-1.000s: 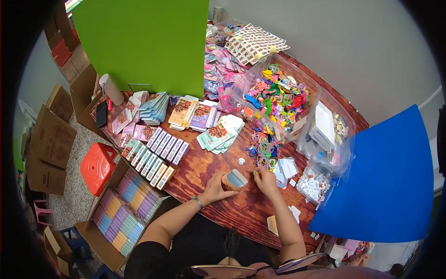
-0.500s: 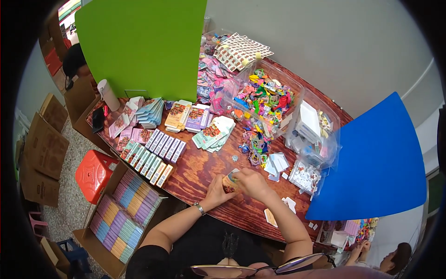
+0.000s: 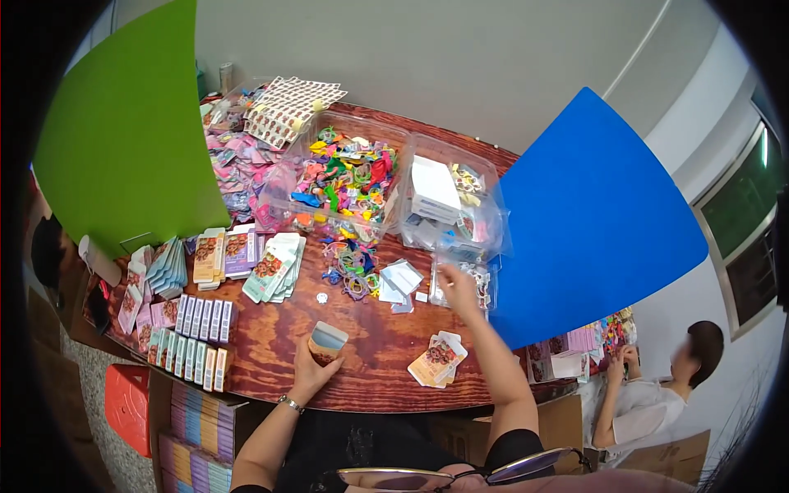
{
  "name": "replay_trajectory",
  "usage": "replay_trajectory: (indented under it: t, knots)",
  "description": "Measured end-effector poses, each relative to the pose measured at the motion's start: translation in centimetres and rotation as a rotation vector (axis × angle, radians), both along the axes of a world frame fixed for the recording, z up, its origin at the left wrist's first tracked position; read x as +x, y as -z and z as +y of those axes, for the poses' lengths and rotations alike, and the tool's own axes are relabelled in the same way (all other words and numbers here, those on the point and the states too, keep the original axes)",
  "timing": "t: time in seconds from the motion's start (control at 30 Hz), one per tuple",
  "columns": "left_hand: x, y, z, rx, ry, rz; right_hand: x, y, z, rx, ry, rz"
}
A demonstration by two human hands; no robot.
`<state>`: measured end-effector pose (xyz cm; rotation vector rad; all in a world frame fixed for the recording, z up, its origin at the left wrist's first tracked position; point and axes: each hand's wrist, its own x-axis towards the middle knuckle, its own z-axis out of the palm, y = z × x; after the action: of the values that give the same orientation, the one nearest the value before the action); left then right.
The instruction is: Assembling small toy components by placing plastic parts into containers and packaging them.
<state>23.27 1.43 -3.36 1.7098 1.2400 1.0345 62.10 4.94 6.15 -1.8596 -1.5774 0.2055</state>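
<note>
My left hand (image 3: pixel 309 375) grips a small carton (image 3: pixel 329 338) upright near the table's front edge. The carton's top is open, showing its pale inside. My right hand (image 3: pixel 460 293) is at a clear tub of small white pieces (image 3: pixel 482 283), its fingers bent and drawn together. Whatever lies between those fingertips is too small to make out. Flat orange printed cartons (image 3: pixel 438 363) lie in a loose stack between my two forearms. Farther back are white cards (image 3: pixel 401 277) and a small round white piece (image 3: pixel 322 298).
Finished-looking small boxes (image 3: pixel 189 343) stand in rows at the left, with flat green cartons (image 3: pixel 275 267) behind. Clear bins hold colourful bands (image 3: pixel 349 177) and a white box (image 3: pixel 436 187). Green (image 3: pixel 136 131) and blue (image 3: pixel 596 230) panels flank the table. A co-worker (image 3: pixel 649 403) sits at the right.
My view has swung to the right. My right hand has left the carton and moved right to the tub of white pieces. My left hand keeps the carton, whose open top now shows.
</note>
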Motion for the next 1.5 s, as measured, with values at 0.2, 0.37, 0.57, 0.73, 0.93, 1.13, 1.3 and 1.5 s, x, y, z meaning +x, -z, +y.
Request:
replay_trajectory:
  t: [0.2, 0.37, 0.57, 0.73, 0.93, 1.13, 1.3, 1.5]
  knots:
    - [1.2, -0.2, -0.5, 0.033, 0.004, -0.041, 12.2, 7.8, 1.9, -0.218, 0.221, -0.120]
    - [0.3, 0.1, -1.1, 0.043, -0.033, 0.023, 7.7, 8.4, 3.9, -0.331, 0.324, -0.271]
    - [1.5, -0.2, -0.4, 0.046, 0.023, -0.020, 12.8, 8.8, 3.5, -0.108, 0.260, 0.117]
    - [0.8, 0.0, -0.6, 0.066, -0.016, 0.013, 12.5, 6.9, 3.3, -0.208, 0.206, 0.200]
    - [1.1, -0.1, -0.5, 0.074, -0.006, 0.005, 11.1, 8.4, 3.7, -0.396, 0.199, -0.274]
    - [1.2, 0.1, -0.7, 0.054, -0.006, -0.017, 9.8, 7.7, 3.6, -0.369, 0.287, -0.214]
    - [0.8, -0.1, -1.0, 0.090, -0.010, -0.011, 9.7, 6.5, 3.0, -0.312, 0.290, -0.135]
    - [2.7, 0.1, -0.2, 0.090, -0.001, 0.004, 11.4, 6.2, 1.3, -0.273, 0.148, 0.193]
